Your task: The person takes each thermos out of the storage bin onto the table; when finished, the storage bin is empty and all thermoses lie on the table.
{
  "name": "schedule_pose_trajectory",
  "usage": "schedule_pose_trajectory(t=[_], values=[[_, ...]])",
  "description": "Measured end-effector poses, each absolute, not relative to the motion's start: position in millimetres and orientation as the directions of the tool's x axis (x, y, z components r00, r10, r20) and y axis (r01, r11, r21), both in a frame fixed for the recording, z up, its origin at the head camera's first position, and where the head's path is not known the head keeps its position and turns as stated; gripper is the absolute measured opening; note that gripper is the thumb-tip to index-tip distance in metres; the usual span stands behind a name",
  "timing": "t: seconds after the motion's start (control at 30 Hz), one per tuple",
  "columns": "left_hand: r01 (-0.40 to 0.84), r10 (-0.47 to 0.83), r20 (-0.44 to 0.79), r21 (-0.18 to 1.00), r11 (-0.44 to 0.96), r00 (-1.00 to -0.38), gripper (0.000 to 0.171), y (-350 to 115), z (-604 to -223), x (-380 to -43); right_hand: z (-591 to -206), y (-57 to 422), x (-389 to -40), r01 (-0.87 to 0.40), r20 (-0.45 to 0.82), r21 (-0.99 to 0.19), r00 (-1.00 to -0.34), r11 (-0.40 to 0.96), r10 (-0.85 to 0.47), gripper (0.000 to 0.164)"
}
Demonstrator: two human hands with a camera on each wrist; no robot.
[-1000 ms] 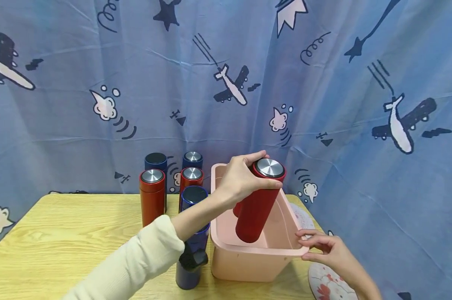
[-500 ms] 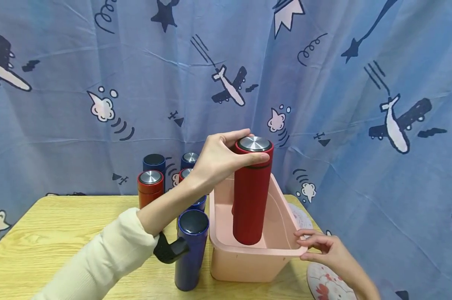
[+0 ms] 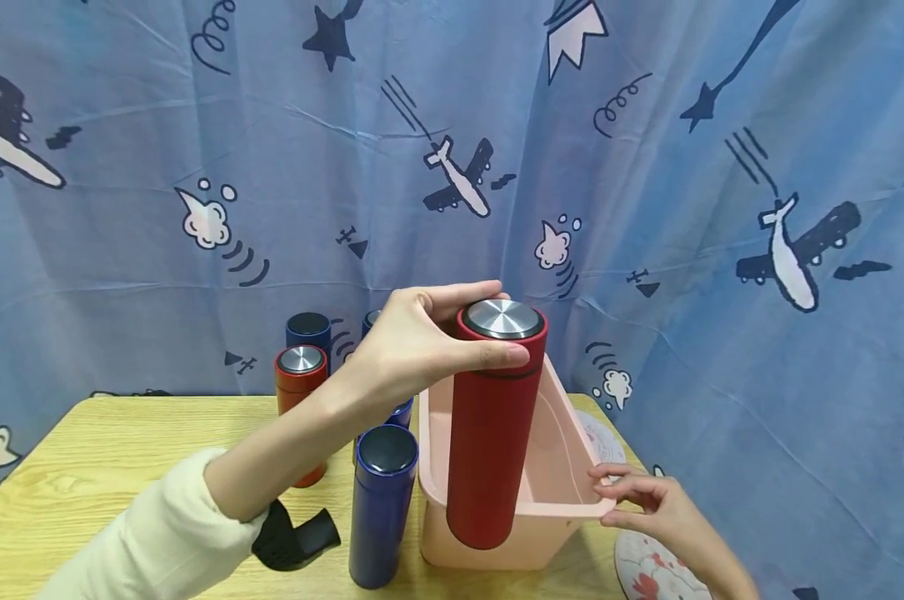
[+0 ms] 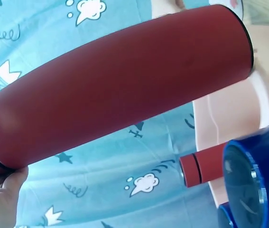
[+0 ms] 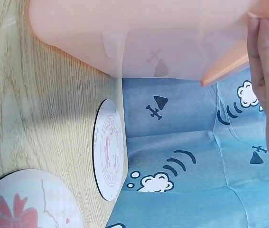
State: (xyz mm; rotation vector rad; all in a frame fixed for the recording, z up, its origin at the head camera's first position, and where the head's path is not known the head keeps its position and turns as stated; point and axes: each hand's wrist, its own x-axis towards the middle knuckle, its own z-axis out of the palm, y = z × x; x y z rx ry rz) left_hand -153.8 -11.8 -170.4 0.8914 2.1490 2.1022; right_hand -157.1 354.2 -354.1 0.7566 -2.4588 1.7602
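Observation:
My left hand (image 3: 414, 346) grips a tall red thermos flask (image 3: 492, 450) near its silver-topped lid, thumb in front and fingers behind. The flask hangs almost upright, its base in front of the near wall of a pink plastic bin (image 3: 552, 542). In the left wrist view the same red flask (image 4: 115, 85) stretches across the picture from the left hand (image 4: 1, 199). My right hand (image 3: 654, 504) pinches the bin's near right rim corner. Its fingers also show on the bin's edge (image 5: 125, 42) in the right wrist view. The held flask hides much of the bin's inside.
Left of the bin stands a blue flask (image 3: 382, 508), with further flasks behind it partly covered by my left arm. Another red flask (image 3: 302, 379) and a dark blue one (image 3: 309, 329) are farther left. Round mats (image 5: 108, 149) lie right of the bin. A patterned curtain (image 3: 272, 167) hangs behind.
The red flask went from tilted over the bin to nearly upright, rising first, then coming lower and closer to me. My left arm drew back leftward. The right hand stayed on the rim.

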Motion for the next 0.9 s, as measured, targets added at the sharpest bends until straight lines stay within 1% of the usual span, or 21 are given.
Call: schedule_pose_trajectory(t=[0.23, 0.37, 0.47, 0.6, 0.73, 0.9], values=[[0.286, 0.447, 0.305, 0.952, -0.112, -0.841, 0.063, -23, -171, -133, -354, 354, -157, -0.387, 0.280, -0.880, -0.891, 0.275, -0.358, 0.020], [0.239, 0.462, 0.253, 0.967, -0.089, -0.850, 0.066, -28, -176, -122, -354, 355, -157, -0.382, 0.277, -0.883, -0.893, 0.272, -0.355, 0.021], [0.205, 0.465, 0.208, 0.977, -0.058, -0.861, 0.070, -33, -183, -115, -355, 355, -157, -0.409, 0.303, -0.876, -0.879, 0.257, -0.368, 0.022], [0.174, 0.506, 0.185, 0.982, -0.070, -0.842, 0.076, -38, -195, -111, -355, 355, -156, -0.428, 0.322, -0.872, -0.866, 0.236, -0.383, 0.023], [0.156, 0.551, 0.190, 0.982, -0.108, -0.812, 0.079, -42, -208, -110, -354, 354, -156, -0.431, 0.326, -0.873, -0.864, 0.228, -0.384, 0.024], [0.192, 0.603, 0.229, 0.973, -0.127, -0.764, 0.077, -46, -229, -112, -355, 355, -157, -0.438, 0.336, -0.875, -0.856, 0.205, -0.394, 0.025]])
